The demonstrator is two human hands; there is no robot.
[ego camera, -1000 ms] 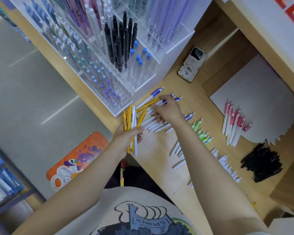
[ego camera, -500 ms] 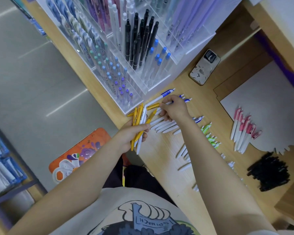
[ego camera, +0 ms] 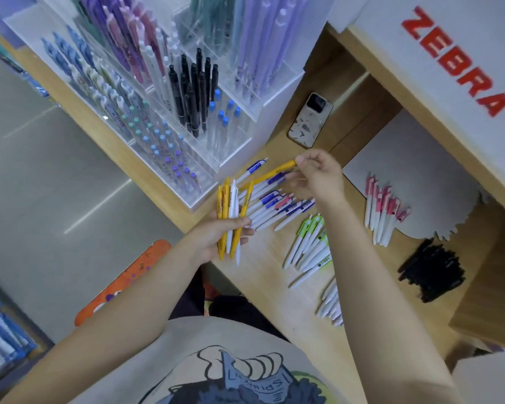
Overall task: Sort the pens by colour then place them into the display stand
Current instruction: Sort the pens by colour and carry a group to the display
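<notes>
Right hand (ego camera: 321, 177): raised over the wooden counter (ego camera: 263, 275), fingers curled, thumb and fingertips pinching the clip end of one slim yellow plastic pen (ego camera: 270, 175).
Yellow pen: long axis slants from the right hand's fingertips down toward the left hand, tip end lowest, crossing just above the blue pile.
Left hand (ego camera: 216, 234): palm up at the counter edge, fingers wrapped round a bunch of yellow and white click pens (ego camera: 231, 217).
Bunch: standing nearly straight up out of the fist, clip ends away from the body, tips poking out below the palm.
Blue-clipped white pens (ego camera: 270, 207): lying fanned on the counter between the two hands, one pink one mixed in.
Green-clipped white pens (ego camera: 309, 243): under the right forearm, on the body side.
Clear acrylic display stand (ego camera: 169, 112): beyond both hands, already packed with upright pens.
</notes>
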